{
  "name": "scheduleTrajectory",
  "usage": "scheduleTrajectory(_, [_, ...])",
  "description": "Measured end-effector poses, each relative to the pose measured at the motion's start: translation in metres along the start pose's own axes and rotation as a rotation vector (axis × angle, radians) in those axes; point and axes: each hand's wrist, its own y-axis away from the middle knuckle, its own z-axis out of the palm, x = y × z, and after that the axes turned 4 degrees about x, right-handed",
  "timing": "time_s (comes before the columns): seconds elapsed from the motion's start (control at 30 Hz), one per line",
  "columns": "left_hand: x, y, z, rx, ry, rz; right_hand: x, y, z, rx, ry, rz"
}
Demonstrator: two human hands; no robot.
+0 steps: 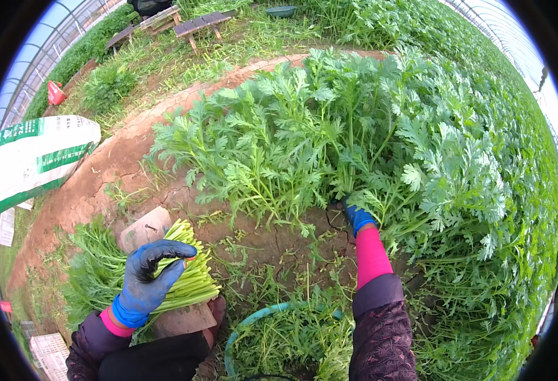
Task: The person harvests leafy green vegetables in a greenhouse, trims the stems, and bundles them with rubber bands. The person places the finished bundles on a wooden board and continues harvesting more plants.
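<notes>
My left hand, in a blue glove with a dark coating, hovers above a bundle of cut leafy greens. Its fingers curl with a gap to the thumb, and nothing shows between them. The bundle lies across a wooden board, pale stem ends to the right, leaves to the left. Farther right, my right hand, also gloved in blue, reaches low to the stem bases of standing leafy plants. Foliage hides its fingertips, so a grip on the stems cannot be made out.
Before me sits a green-rimmed basin holding loose leaves and trimmings. A white and green printed sack stands at left, above a white plastic crate. Wooden benches stand farther back. Dense crop fills the right side.
</notes>
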Motion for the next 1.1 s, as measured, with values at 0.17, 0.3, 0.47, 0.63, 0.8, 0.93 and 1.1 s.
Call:
scheduleTrajectory(0.17, [-0.003,-0.018,0.018,-0.133,-0.018,-0.036,-0.014,0.041,0.002,0.029,-0.053,-0.348])
scheduleTrajectory(0.3, [-0.014,-0.063,0.057,-0.41,-0.076,-0.312,-0.021,0.033,0.039,0.034,-0.004,-0.341])
scheduleTrajectory(0.47, [-0.033,-0.117,0.118,-0.724,-0.424,-0.731,-0.021,-0.001,0.087,-0.024,0.126,-0.498])
scheduleTrajectory(0.63, [-0.08,-0.139,0.16,-0.48,-0.501,-0.869,-0.022,-0.019,0.113,-0.034,-0.119,-0.594])
scheduleTrajectory(0.8, [-0.132,-0.152,0.175,-0.507,-0.817,-0.144,-0.03,0.011,0.064,-0.173,0.016,-0.361])
scheduleTrajectory(0.93, [-0.127,-0.172,0.18,-0.133,-0.077,-0.673,-0.039,0.039,0.019,-0.251,0.18,-0.333])
scheduleTrajectory(1.1, [-0.108,-0.187,0.159,-0.586,-1.014,-0.117,-0.049,0.04,0.053,-0.332,-0.102,-0.532])
